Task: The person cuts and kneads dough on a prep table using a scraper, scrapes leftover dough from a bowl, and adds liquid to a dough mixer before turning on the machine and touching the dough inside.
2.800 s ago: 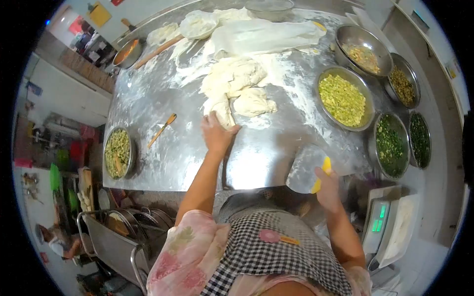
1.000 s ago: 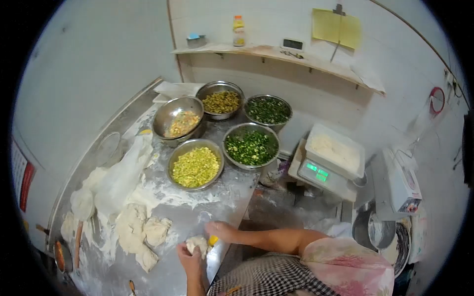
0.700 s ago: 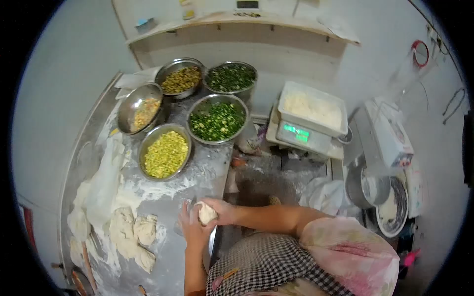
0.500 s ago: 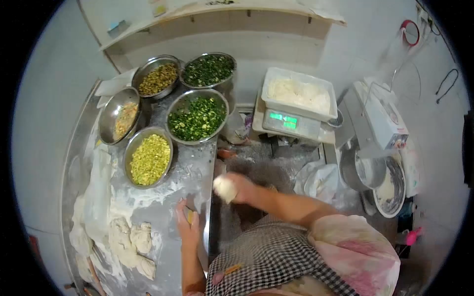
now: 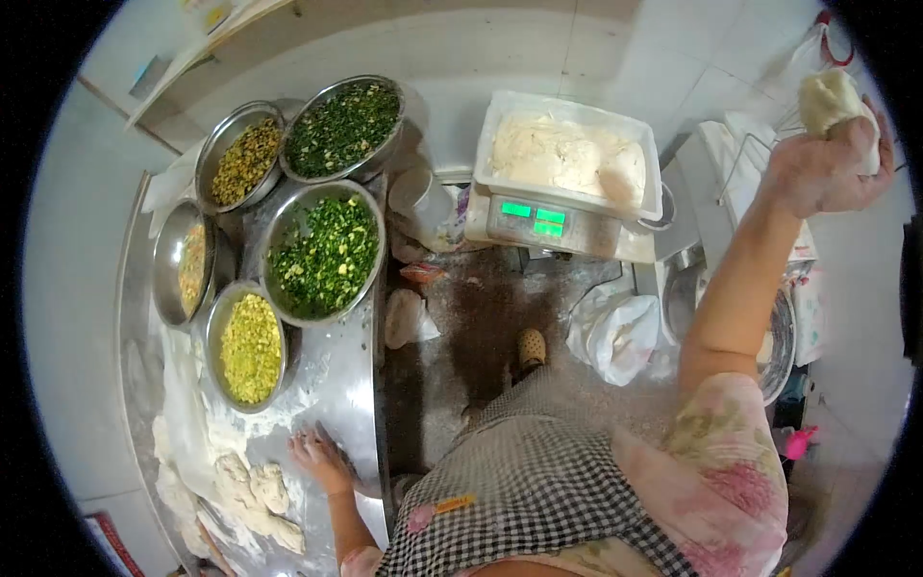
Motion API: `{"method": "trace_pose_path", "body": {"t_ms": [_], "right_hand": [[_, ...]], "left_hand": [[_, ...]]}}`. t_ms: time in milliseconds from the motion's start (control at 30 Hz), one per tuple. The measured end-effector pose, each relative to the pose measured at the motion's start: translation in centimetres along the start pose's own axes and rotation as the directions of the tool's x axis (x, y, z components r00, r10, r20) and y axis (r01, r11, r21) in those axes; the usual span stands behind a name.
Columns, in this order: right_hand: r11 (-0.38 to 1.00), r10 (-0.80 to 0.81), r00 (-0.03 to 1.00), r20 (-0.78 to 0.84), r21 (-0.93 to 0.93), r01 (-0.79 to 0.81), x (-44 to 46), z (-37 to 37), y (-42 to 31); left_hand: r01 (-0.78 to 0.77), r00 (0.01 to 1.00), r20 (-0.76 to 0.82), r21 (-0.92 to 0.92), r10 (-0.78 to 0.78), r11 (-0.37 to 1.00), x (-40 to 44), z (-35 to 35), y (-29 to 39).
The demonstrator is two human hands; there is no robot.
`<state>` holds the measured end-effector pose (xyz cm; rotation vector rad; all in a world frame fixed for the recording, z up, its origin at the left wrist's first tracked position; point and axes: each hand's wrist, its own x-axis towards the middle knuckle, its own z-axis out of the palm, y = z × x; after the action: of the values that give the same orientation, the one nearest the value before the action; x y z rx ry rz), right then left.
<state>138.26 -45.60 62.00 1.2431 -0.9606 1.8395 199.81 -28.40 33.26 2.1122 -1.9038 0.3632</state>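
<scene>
High at the far right of the view, my right hand (image 5: 819, 171) is raised with its fingers closed around a pale lump of dough (image 5: 831, 100), part of which sticks out above the fingers. My left hand (image 5: 320, 464) lies on the floured steel table (image 5: 332, 380) near its right edge, fingers spread and nothing visible in them. Left of that hand rest several pieces of dough (image 5: 248, 495) on the flour. A steel bowl of chopped yellow filling (image 5: 251, 348) stands just beyond my left hand.
Beyond it, several steel bowls hold chopped fillings, including a green one (image 5: 325, 255). A white tub of dough (image 5: 567, 154) sits on a lit digital scale (image 5: 527, 219). A white plastic bag (image 5: 620, 332) lies below. A rolling pin (image 5: 210, 546) shows at bottom left.
My right hand has swung up and far right with the dough lump. My left hand has shifted left and lies with fingers spread; the yellow item beside it is out of sight. The view has turned.
</scene>
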Motion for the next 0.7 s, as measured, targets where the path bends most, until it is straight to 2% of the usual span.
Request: {"method": "trace_pose_path", "body": {"t_ms": [67, 100, 133, 167, 233, 267, 300, 400, 500, 533, 600, 700], "right_hand": [[0.996, 0.033, 0.997, 0.071, -0.080, -0.027, -5.0, 1.0, 4.7], [0.984, 0.117, 0.975, 0.189, -0.152, -0.089, -8.7, 1.8, 7.4], [0.958, 0.248, 0.897, 0.366, -0.231, -0.171, -13.7, 2.2, 9.0], [0.921, 0.375, 0.740, 0.558, -0.313, -0.232, -18.8, 2.1, 9.8], [0.885, 0.464, 0.367, 0.806, -0.407, -0.225, -26.0, -0.6, 9.3], [0.892, 0.449, 0.239, 0.861, -0.417, -0.173, -27.2, -2.1, 8.5], [0.912, 0.409, 0.186, 0.893, -0.409, -0.040, -27.7, -3.6, 8.0], [0.826, 0.542, 0.144, 0.828, -0.494, -0.272, -29.1, -7.4, 9.2], [0.796, 0.588, 0.181, 0.789, -0.522, -0.307, -26.2, -8.3, 10.6], [0.780, 0.616, 0.230, 0.753, -0.541, -0.315, -26.2, -9.2, 12.0], [0.744, 0.667, 0.332, 0.667, -0.579, -0.332, -26.4, -11.1, 15.2], [0.587, 0.806, 0.320, 0.497, -0.738, -0.333, -25.6, -11.0, 17.3]], "left_hand": [[-0.026, 0.999, 0.045, -0.048, 0.028, 0.998, 1.3, -0.7, 2.0], [-0.050, 0.996, 0.069, -0.082, 0.056, 0.995, 2.3, -1.0, 3.7], [-0.072, 0.992, 0.091, -0.116, 0.082, 0.991, 3.4, -1.2, 5.5], [-0.102, 0.984, 0.121, -0.201, 0.128, 0.974, 4.9, -1.5, 8.3], [-0.150, 0.973, 0.119, -0.332, 0.199, 0.931, 6.6, 0.1, 12.4], [-0.193, 0.959, 0.124, -0.376, 0.256, 0.906, 7.9, 0.5, 15.4], [-0.196, 0.951, 0.134, -0.432, 0.277, 0.881, 9.1, 0.8, 18.1], [-0.235, 0.917, 0.150, -0.546, 0.369, 0.805, 12.5, 2.3, 24.3], [-0.292, 0.903, 0.092, -0.583, 0.419, 0.758, 15.9, 4.5, 28.3], [-0.301, 0.898, 0.083, -0.600, 0.432, 0.741, 17.5, 5.0, 29.5], [-0.278, 0.919, 0.034, -0.653, 0.393, 0.705, 20.9, 6.5, 32.2], [-0.081, 0.966, 0.093, -0.775, 0.240, 0.626, 26.6, 10.0, 36.1]]}}
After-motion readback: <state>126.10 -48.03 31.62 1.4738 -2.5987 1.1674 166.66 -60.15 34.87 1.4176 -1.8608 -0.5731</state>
